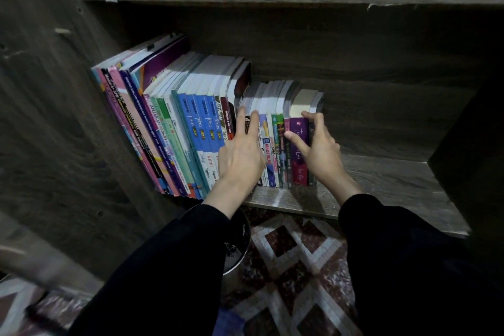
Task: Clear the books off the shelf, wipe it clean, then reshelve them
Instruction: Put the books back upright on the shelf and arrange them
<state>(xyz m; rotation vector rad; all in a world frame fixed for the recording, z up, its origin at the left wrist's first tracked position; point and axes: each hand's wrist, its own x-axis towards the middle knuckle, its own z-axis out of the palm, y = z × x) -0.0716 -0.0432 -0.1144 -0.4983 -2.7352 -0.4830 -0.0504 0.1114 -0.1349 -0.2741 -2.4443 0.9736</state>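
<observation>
The side panel (54,117) of the dark wood-grain bookcase closes the compartment on the left. The row of books stands on the shelf (381,180) and fills its left half; the right half of the board is bare.

Row order, from the left:
- Tall workbooks (131,117) lean left against the side panel.
- Blue books (203,128) with "fokus" on their spines follow, also tilted left.
- Small books (272,144) stand closer to upright.
- The purple book (297,169) stands near the right end, with a thin dark volume just beside it.

The left hand (240,158) lies flat against the spines where the blue books meet the small books. Its fingers (255,123) are straight and slightly spread, with the tips at the top edges of the spines. It grips nothing.

The right hand (321,153) grips the right end of the row. The thumb lies across the spine of the purple book, and the fingers curl over the top edge of the end volumes.

Both forearms are in black sleeves (177,254). Below the shelf edge, a metal container (237,251) stands under the left forearm on a patterned floor (294,251).
</observation>
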